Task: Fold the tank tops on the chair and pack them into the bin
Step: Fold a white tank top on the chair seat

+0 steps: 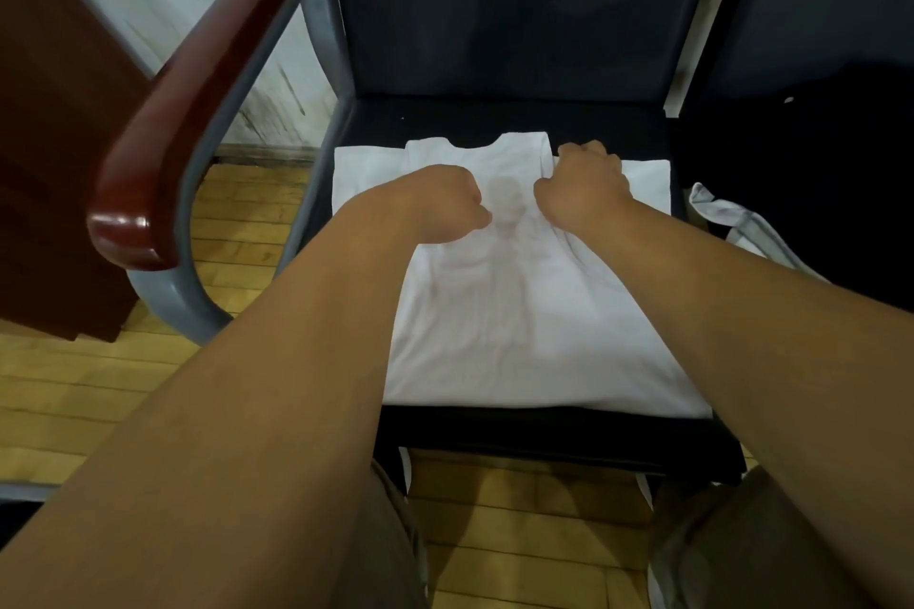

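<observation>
A white tank top [519, 312] lies flat on the dark seat of a chair [494, 119], its neckline at the far side and a faint print showing through the cloth. My left hand [447, 200] sits on its upper left part with fingers curled under, gripping the fabric. My right hand [583, 185] is beside it on the upper right part, fingers curled into a fold of the cloth near the shoulder strap. More white fabric [346, 173] shows underneath at the left and right edges. No bin is in view.
The chair has a red-brown wooden armrest [183, 114] on a grey frame at the left. Another pale garment [742, 228] lies to the right on a dark surface. A dark wooden cabinet [59, 139] stands at far left. Wood floor lies below; my knees are at the bottom.
</observation>
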`<state>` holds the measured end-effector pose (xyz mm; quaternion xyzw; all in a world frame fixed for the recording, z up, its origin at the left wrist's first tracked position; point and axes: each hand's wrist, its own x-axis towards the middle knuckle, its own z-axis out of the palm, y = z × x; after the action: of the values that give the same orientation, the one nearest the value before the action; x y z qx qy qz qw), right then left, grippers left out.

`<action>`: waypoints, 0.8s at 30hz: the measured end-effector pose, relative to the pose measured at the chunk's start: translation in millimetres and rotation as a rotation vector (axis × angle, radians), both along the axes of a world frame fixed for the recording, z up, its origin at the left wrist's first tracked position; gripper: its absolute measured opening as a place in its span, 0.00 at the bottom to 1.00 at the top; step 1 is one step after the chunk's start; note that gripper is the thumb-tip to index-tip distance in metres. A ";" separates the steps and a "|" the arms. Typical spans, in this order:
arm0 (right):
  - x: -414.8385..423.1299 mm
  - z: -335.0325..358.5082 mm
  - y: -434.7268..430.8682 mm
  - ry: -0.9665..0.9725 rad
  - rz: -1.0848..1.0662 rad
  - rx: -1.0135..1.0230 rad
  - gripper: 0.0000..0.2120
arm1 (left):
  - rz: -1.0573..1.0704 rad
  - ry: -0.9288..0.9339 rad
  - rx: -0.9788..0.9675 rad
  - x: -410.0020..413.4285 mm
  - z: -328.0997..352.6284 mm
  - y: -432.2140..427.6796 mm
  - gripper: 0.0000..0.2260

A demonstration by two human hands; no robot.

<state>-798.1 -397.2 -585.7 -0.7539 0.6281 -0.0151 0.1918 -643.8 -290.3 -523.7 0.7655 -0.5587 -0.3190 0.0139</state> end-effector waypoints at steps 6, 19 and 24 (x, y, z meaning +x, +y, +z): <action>3.5 14.4 10.5 -0.039 0.019 -0.021 0.19 | 0.011 -0.020 -0.030 2.3 15.9 14.4 0.18; 51.0 41.6 58.4 -0.214 0.172 0.048 0.11 | 0.226 -0.249 0.113 105.3 2.0 97.1 0.17; 91.3 44.5 81.4 -0.272 0.203 0.075 0.10 | 0.322 -0.118 0.238 108.6 15.2 127.1 0.14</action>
<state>-706.7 -315.9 -541.2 -0.7967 0.5173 -0.0739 0.3037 -535.2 -163.1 -508.6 0.8584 -0.3875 -0.3311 -0.0587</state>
